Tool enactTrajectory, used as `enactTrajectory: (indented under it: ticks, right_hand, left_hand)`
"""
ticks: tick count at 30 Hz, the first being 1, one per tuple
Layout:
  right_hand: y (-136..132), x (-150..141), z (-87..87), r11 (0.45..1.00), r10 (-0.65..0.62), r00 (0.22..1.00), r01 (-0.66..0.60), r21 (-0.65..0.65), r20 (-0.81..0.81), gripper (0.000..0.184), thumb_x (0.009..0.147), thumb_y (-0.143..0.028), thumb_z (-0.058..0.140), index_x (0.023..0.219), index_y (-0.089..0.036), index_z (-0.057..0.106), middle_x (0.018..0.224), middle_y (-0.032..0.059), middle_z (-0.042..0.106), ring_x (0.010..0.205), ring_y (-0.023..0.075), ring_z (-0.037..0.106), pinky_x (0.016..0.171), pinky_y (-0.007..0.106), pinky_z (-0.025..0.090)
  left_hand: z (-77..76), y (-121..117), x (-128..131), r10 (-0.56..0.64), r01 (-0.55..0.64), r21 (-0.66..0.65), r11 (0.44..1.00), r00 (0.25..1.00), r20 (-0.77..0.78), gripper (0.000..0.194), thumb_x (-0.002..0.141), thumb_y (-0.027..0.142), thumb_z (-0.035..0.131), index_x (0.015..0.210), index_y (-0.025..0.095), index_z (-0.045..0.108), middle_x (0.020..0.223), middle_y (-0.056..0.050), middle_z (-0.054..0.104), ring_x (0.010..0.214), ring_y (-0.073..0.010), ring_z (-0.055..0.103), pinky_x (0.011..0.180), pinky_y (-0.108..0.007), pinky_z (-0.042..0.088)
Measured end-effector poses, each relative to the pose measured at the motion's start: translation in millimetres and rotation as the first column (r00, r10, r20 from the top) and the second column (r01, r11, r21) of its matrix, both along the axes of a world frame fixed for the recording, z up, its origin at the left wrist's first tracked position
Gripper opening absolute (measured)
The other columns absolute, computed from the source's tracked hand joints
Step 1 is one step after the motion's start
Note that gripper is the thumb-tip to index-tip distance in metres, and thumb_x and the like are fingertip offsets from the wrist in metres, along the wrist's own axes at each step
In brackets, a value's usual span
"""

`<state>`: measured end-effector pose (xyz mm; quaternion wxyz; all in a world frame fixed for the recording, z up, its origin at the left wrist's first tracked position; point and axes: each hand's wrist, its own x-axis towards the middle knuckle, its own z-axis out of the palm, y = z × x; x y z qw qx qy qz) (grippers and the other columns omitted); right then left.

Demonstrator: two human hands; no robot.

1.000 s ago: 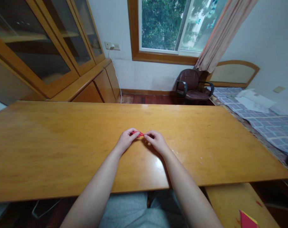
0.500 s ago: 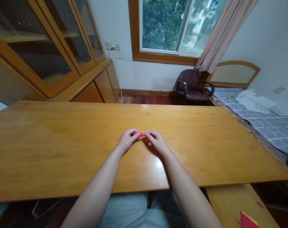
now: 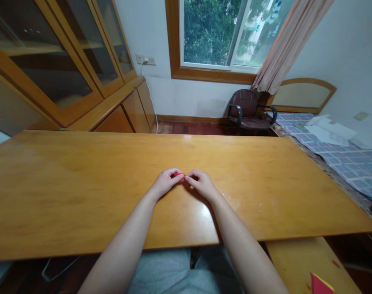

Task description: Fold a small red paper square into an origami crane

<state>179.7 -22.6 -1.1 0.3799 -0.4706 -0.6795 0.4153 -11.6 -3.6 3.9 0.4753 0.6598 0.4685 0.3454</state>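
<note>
A small, narrow red piece (image 3: 179, 175), which looks like folded paper, is held just above the wooden table (image 3: 96, 183). My left hand (image 3: 165, 182) pinches it between thumb and fingers and covers most of it. From the other side, my right hand (image 3: 203, 183) has its thumb and forefinger closed on the right end of the same piece. The fingertips of both hands nearly meet there. How the piece is folded is too small to make out.
On a lower wooden surface (image 3: 299, 261) at the bottom right lie red and yellow sheets (image 3: 321, 284), partly cut off by the frame. Beyond the table are a glass-doored cabinet (image 3: 112, 96), an armchair (image 3: 247, 106) and a bed (image 3: 335, 151).
Both hands have dipped slightly towards me and their fingertips have come closer together. Less of the red piece shows between them now.
</note>
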Motion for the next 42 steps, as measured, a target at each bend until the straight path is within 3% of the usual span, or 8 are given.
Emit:
enactTrajectory:
  ticks: [12,29,42]
  right_hand:
    - [0.8,2.7,0.2,1.000,0.011,0.998,-0.012,-0.021,-0.058,0.024,0.087,-0.037,0.061,0.086,-0.016,0.072,0.079,0.0038,0.069,0.069,0.0138,0.062,0.066,0.023,0.047]
    - [0.6,2.8,-0.7,1.000,-0.001,1.000,0.001,-0.004,-0.010,0.024,0.088,-0.036,0.060,0.082,-0.016,0.071,0.072,0.0025,0.068,0.063,0.0128,0.059,0.062,0.023,0.047]
    - [0.7,4.9,0.1,0.999,-0.032,0.999,0.032,-0.004,-0.009,0.021,0.086,-0.033,0.060,0.081,-0.016,0.071,0.068,0.0020,0.068,0.059,0.0126,0.059,0.059,0.022,0.045]
  left_hand:
    - [4.5,-1.1,1.3,-0.008,0.011,-0.047,0.999,0.998,0.062,0.025,0.078,0.040,0.064,0.078,0.015,0.066,0.076,-0.004,0.068,0.073,-0.0167,0.060,0.071,-0.027,0.047]
    - [5.1,-0.9,-0.8,-0.028,0.032,-0.060,0.998,0.997,0.071,0.025,0.077,0.039,0.065,0.078,0.015,0.067,0.078,-0.005,0.070,0.076,-0.0182,0.062,0.073,-0.029,0.048]
    - [8.7,-2.1,-0.2,0.052,-0.026,-0.137,0.990,0.980,0.193,0.023,0.071,0.038,0.071,0.071,0.015,0.066,0.070,-0.003,0.066,0.068,-0.0161,0.059,0.068,-0.027,0.046]
